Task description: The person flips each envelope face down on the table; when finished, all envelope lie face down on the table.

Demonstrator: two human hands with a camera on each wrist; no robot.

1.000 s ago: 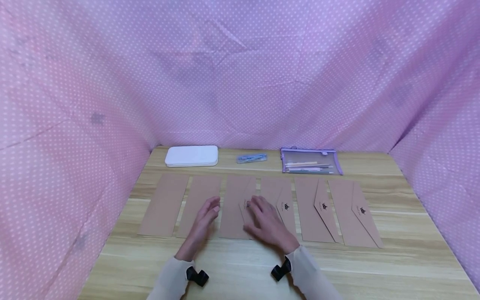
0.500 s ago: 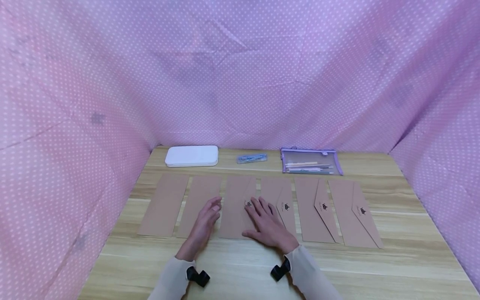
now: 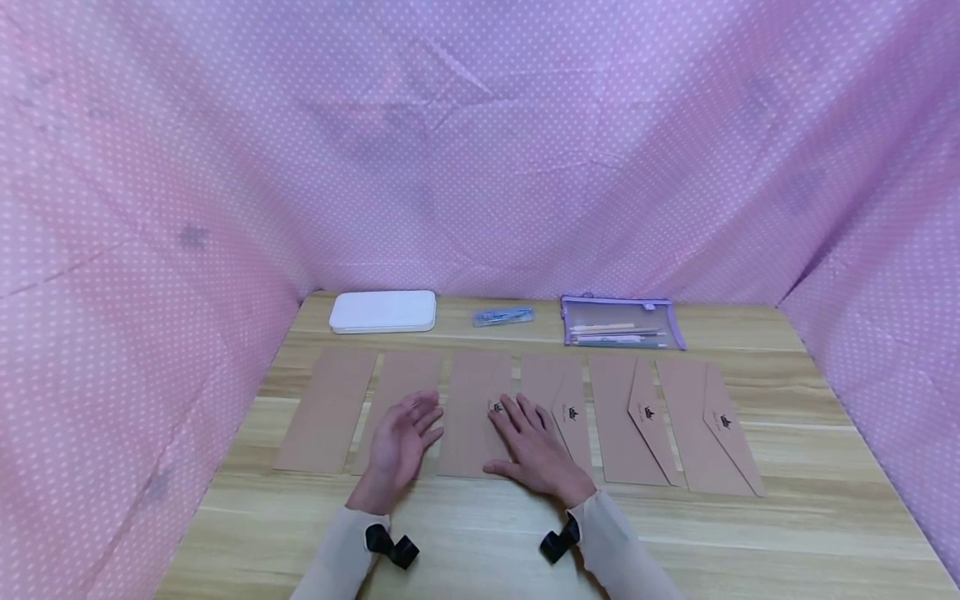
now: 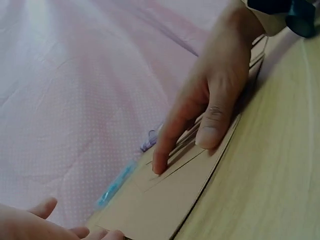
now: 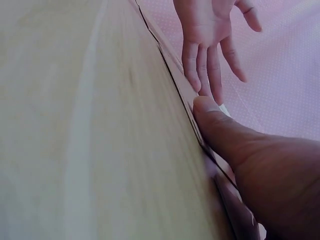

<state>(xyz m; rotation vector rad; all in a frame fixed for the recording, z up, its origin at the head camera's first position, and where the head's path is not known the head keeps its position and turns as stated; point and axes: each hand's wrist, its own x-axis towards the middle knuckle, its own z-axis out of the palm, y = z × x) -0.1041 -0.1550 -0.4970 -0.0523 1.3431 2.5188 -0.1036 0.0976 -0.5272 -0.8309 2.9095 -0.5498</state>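
Several brown paper envelopes lie in a row across the table. My right hand [image 3: 536,446] rests palm down, fingers spread, over the third envelope from the left [image 3: 468,425] and its neighbour with a crown print [image 3: 572,417]. In the left wrist view, the right hand [image 4: 212,90] touches the envelope flap with a fingertip. My left hand [image 3: 399,442] is turned palm inward and partly up above the second envelope [image 3: 405,371], holding nothing. Its fingers [image 5: 214,65] appear extended in the right wrist view. Part of the third envelope's print is hidden by the right hand.
Behind the row stand a white flat case [image 3: 382,312], a small clear box with blue contents [image 3: 503,317] and a purple mesh zip pouch [image 3: 624,321] holding pens. More envelopes [image 3: 326,412] lie at both ends. Pink dotted cloth [image 3: 480,167] surrounds the wooden table [image 3: 480,533].
My left hand has rolled so its palm faces more upward. The right hand's fingers flattened and spread on the envelopes early on, then stayed still.
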